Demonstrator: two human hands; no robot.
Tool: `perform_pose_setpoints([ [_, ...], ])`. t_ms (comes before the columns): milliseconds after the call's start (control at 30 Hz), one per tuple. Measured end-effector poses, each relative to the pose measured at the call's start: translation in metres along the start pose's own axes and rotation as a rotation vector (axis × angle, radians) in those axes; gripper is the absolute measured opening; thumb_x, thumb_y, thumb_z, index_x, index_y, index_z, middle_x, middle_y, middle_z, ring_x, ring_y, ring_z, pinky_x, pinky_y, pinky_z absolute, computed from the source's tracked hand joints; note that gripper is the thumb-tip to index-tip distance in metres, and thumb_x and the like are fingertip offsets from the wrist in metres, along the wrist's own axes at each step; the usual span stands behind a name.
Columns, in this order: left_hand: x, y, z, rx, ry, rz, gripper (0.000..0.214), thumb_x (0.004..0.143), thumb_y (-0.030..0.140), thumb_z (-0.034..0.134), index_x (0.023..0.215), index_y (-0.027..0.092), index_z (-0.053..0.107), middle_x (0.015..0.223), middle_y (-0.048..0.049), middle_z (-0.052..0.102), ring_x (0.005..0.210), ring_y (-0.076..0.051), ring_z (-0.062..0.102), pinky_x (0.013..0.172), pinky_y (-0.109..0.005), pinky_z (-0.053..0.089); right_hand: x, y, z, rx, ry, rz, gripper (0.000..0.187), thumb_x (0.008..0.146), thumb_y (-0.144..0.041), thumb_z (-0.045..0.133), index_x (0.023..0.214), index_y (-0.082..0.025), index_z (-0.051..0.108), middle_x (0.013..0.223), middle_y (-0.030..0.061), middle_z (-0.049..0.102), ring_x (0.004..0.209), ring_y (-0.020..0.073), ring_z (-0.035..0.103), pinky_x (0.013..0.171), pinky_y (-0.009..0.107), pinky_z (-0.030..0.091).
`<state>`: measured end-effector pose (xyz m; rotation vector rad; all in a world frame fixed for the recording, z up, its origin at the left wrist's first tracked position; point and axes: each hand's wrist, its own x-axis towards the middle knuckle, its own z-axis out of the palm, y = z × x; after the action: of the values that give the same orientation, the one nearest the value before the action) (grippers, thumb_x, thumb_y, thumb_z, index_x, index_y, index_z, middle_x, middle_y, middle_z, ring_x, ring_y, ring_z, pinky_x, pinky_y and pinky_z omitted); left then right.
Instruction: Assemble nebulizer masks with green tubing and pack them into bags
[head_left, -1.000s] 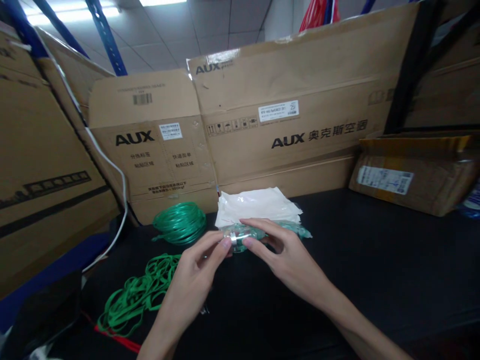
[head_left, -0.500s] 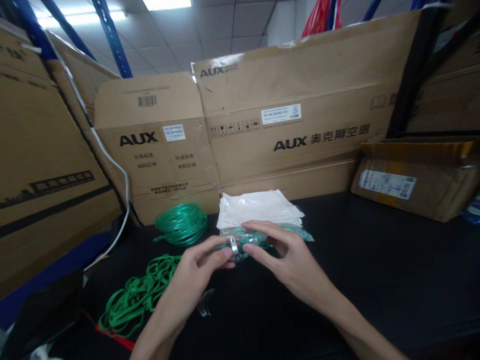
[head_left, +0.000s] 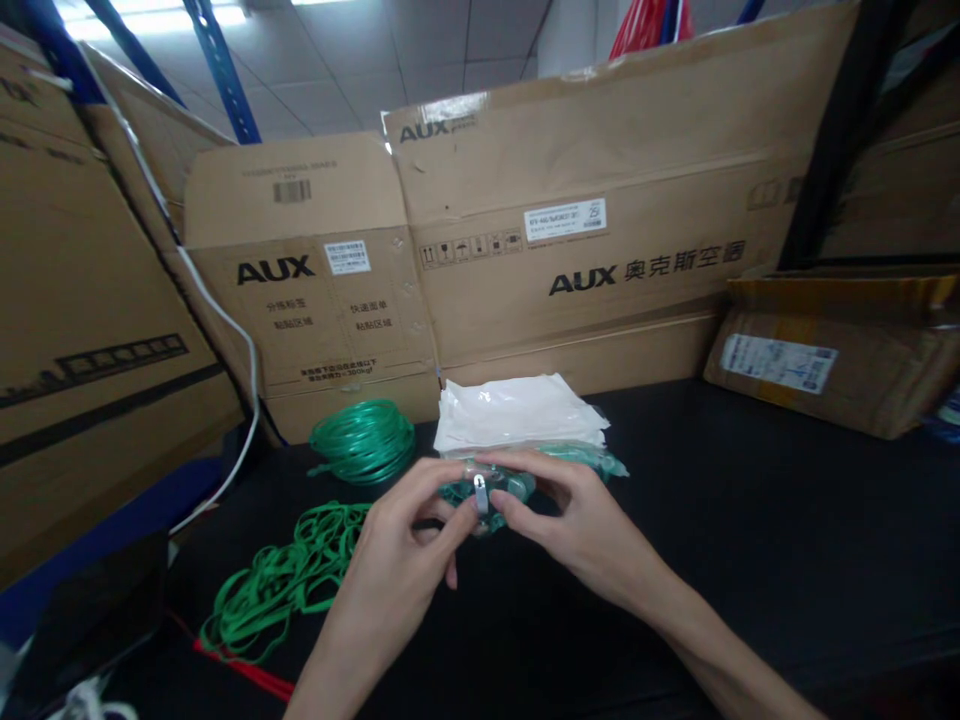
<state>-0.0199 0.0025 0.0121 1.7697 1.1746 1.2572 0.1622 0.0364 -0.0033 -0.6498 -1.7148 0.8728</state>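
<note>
A translucent green plastic mask, looking like an oxygen mask, is held between my two hands above the black table. A small silver metal nose strip with a hole near its end stands on its near side. My left hand is closed on the mask's left side, its thumb against the strip. My right hand grips the right side, thumb tip close to the strip and fingers over the top. My fingers hide much of the mask. Just behind lie more green clear pieces in plastic bags.
White plastic packets are stacked behind my hands. Coiled green tubing and a heap of green elastic straps lie left. A red cord is at front left. Cardboard boxes wall the back; a taped carton stands right.
The metal strip has turned more upright and shifted slightly right. My left hand has moved right and rotated with it. The thin silver strips on the table beside my left wrist are now out of sight.
</note>
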Motion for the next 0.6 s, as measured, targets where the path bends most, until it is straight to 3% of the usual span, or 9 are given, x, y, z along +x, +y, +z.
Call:
perform_pose_setpoints([
  [267,0.002,-0.002,0.002,0.194,0.221,0.068,0.018,0.092,0.04,0.069,0.1,0.025,0.072,0.103,-0.0018,0.07,0.084,-0.017,0.069,0.06,-0.022,0.059,0.003,0.002,0.001,-0.194,0.167,-0.097,0.022,0.092,-0.015,0.068,0.112,-0.017,0.077,0.114,0.007,0.078,0.108,0.0196,0.07,0.099,0.03,0.05],
  [400,0.0,-0.002,0.004,0.351,0.178,0.172,0.014,0.095,0.037,0.066,0.094,0.026,0.075,0.091,0.0003,0.068,0.08,-0.015,0.066,0.059,-0.019,0.051,0.002,0.003,0.001,-0.194,0.169,-0.122,0.024,0.093,-0.014,0.067,0.114,-0.017,0.077,0.114,0.0077,0.077,0.108,0.0195,0.07,0.099,0.03,0.051],
  [600,-0.001,-0.007,0.011,0.366,0.163,0.22,0.014,0.097,0.033,0.064,0.09,0.025,0.074,0.088,0.0012,0.065,0.077,-0.013,0.063,0.061,-0.02,0.046,0.001,0.001,0.003,-0.177,0.154,-0.13,0.026,0.093,-0.013,0.068,0.116,-0.02,0.078,0.112,0.0073,0.078,0.107,0.0197,0.071,0.098,0.03,0.051],
])
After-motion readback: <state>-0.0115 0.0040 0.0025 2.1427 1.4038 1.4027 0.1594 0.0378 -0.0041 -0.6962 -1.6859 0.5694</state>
